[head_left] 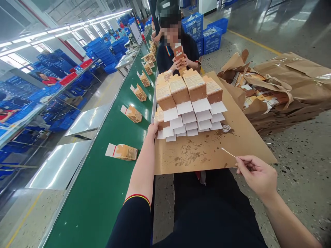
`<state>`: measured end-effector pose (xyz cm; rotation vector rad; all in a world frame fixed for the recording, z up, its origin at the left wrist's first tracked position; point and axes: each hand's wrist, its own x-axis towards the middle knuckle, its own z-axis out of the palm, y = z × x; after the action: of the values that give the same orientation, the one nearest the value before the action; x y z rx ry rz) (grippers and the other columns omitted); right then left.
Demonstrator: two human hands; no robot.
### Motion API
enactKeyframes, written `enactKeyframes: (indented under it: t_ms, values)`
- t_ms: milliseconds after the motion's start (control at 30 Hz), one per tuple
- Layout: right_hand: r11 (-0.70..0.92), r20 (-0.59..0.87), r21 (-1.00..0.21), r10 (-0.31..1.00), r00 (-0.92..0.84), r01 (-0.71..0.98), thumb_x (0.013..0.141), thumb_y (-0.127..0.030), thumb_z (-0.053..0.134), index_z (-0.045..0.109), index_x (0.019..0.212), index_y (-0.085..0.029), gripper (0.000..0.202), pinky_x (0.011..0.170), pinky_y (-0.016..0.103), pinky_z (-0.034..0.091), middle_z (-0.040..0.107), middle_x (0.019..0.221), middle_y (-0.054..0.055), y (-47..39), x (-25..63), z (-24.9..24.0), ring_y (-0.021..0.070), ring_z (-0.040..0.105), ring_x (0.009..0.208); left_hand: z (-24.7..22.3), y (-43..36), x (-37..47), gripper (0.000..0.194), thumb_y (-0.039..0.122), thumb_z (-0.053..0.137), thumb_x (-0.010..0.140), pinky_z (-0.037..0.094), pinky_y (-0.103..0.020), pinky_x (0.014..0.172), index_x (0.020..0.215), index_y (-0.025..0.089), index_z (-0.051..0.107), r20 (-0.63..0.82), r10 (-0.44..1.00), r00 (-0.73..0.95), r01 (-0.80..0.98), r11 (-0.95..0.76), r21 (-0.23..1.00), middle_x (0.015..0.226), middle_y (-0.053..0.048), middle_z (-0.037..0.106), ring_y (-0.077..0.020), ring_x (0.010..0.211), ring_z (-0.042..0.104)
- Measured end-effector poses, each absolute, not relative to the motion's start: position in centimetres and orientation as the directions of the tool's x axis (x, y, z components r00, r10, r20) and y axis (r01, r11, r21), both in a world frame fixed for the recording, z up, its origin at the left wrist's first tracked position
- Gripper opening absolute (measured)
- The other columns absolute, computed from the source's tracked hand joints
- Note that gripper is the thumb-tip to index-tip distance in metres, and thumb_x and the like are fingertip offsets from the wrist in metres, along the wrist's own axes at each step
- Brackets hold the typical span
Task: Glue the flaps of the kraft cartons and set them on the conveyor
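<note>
Showing on the stacked tan-and-brown cardboard cartons: dark printed text blocks, too small to read, no brand legible. Same for the open tan cartons on the belt; those have a red stripe near the white flap.

Right hand: closed in a fingertip pinch on a thin white cotton-tipped swab, tip pointing left and far, over the near right part of the board. Left hand: at the near left side of the stack, against a brown carton; fingers mostly hidden, can't tell how far open or whether it grips. Stack sits far and left of the swab, white flaps facing near.

Surface: flat brown cardboard sheet, dark spots near side, small clear coiled loop right of the stack. Green conveyor belt runs along the left.

Room: co-worker at the far side holds a reddish-brown carton. Brown-paper-wrapped bundles right, blue plastic crates far, speckled grey floor.
</note>
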<state>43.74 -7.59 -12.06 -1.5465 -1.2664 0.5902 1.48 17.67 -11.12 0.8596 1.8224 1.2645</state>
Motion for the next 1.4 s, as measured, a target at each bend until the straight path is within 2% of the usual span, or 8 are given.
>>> enactKeyframes:
  t_ms: [200,300,367,533,733,900,1100,1400]
  values:
    - [0.014,0.222,-0.874,0.901,0.372,0.486,0.096,-0.07,0.076,0.078,0.085,-0.025,0.046,0.058,0.039,0.064,0.075,0.069,0.008,-5.1,46.7,-11.8,0.0238,0.071,0.053,-9.9,12.6,-0.7,0.052,0.047,0.081,0.087,0.068,-0.047,0.098,0.128,0.016,0.076,-0.206,0.768,-0.607,-0.071,0.205,0.976,0.117,-0.017,0.085,-0.0349,0.118,0.083]
    - [-0.018,0.237,-0.758,0.923,0.301,0.652,0.097,-0.042,0.075,0.077,0.086,-0.023,0.023,0.072,0.033,0.062,0.078,0.076,0.009,-1.8,47.9,-10.3,0.022,0.075,0.067,-10.0,7.1,-2.0,0.06,0.051,0.075,0.089,0.069,-0.047,0.102,0.141,0.021,0.072,-0.197,0.771,-0.605,-0.16,0.125,0.979,0.136,-0.016,0.083,-0.036,0.133,0.079]
    - [-0.025,0.205,-0.655,0.956,0.209,0.755,0.094,-0.025,0.074,0.074,0.085,-0.022,0.01,0.079,0.031,0.058,0.08,0.08,0.009,0.6,48.3,-9.0,0.0214,0.076,0.075,-10.7,3.0,-2.1,0.067,0.05,0.084,0.081,0.07,-0.05,0.105,0.142,0.025,0.073,-0.191,0.808,-0.557,-0.217,0.08,0.973,0.146,-0.015,0.08,-0.0404,0.141,0.075]
    - [0.012,0.09,-0.442,0.995,0.031,0.897,0.092,-0.011,0.069,0.066,0.076,-0.022,0.02,0.071,0.031,0.046,0.078,0.076,0.009,5.7,47.8,-8.0,0.0208,0.07,0.072,-13.2,-4.7,1.0,0.089,0.054,0.107,0.065,0.066,-0.059,0.117,0.143,0.028,0.075,-0.177,0.894,-0.411,-0.192,0.105,0.976,0.157,-0.016,0.075,-0.0456,0.15,0.069]
    - [0.03,0.069,-0.384,0.998,-0.004,0.923,0.087,-0.007,0.074,0.06,0.069,-0.025,0.029,0.068,0.033,0.044,0.07,0.067,0.005,8.2,48.1,-9.0,0.0228,0.066,0.067,-14.6,-5.0,5.3,0.094,0.063,0.11,0.06,0.067,-0.06,0.113,0.138,0.024,0.075,-0.189,0.926,-0.327,-0.157,0.144,0.977,0.143,-0.02,0.081,-0.045,0.137,0.077]
    - [0.097,0.207,-0.522,0.978,0.016,0.848,0.098,-0.024,0.071,0.073,0.084,-0.023,0.014,0.073,0.033,0.055,0.079,0.079,0.008,3.9,47.8,-9.3,0.0227,0.074,0.073,-15.1,-3.7,6.6,0.086,0.057,0.11,0.065,0.066,-0.055,0.114,0.133,0.022,0.073,-0.153,0.924,-0.35,-0.084,0.132,0.988,0.141,-0.02,0.081,-0.0385,0.132,0.08]
    - [0.268,0.196,-0.843,0.961,-0.197,0.466,0.103,-0.034,0.065,0.077,0.088,-0.025,0.021,0.065,0.032,0.063,0.081,0.079,0.005,-4.8,38.0,-13.4,0.0199,0.073,0.066,-15.8,-3.5,7.9,0.088,0.056,0.111,0.059,0.069,-0.052,0.104,0.13,0.024,0.07,-0.109,0.899,-0.424,-0.043,0.101,0.994,0.134,-0.017,0.083,-0.035,0.118,0.084]
    - [0.39,0.247,-0.804,0.906,-0.345,0.448,0.103,-0.021,0.06,0.064,0.079,-0.026,0.024,0.061,0.029,0.052,0.068,0.07,0.001,-6.3,31.9,-17.1,0.0173,0.062,0.061,-17.2,-3.5,8.0,0.093,0.058,0.109,0.06,0.069,-0.051,0.099,0.135,0.025,0.064,-0.073,0.899,-0.433,0.033,0.096,0.995,0.129,-0.016,0.082,-0.0343,0.114,0.084]
